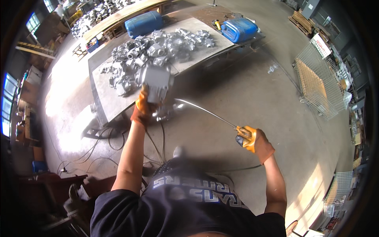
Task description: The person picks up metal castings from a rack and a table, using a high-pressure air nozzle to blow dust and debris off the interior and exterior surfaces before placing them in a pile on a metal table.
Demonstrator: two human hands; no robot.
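My left hand (144, 106), in an orange and brown work glove, grips a grey metal casting (156, 77) with a flat, squarish face. It holds the casting up in front of the table's near edge. My right hand (252, 141), gloved alike, is closed around the handle of an air blow gun. The gun's long, thin, slightly bent metal nozzle (207, 111) reaches left, its tip a little apart from the casting. Behind the held piece, a heap of similar grey castings (130, 59) covers much of the metal-topped table (103, 98).
Two blue plastic jerrycans (144, 23) (239, 30) stand at the table's far side. Dark hoses (162, 142) trail over the concrete floor near my feet. A wire mesh cage (316, 79) stands at the right. More castings (98, 14) lie at the far left.
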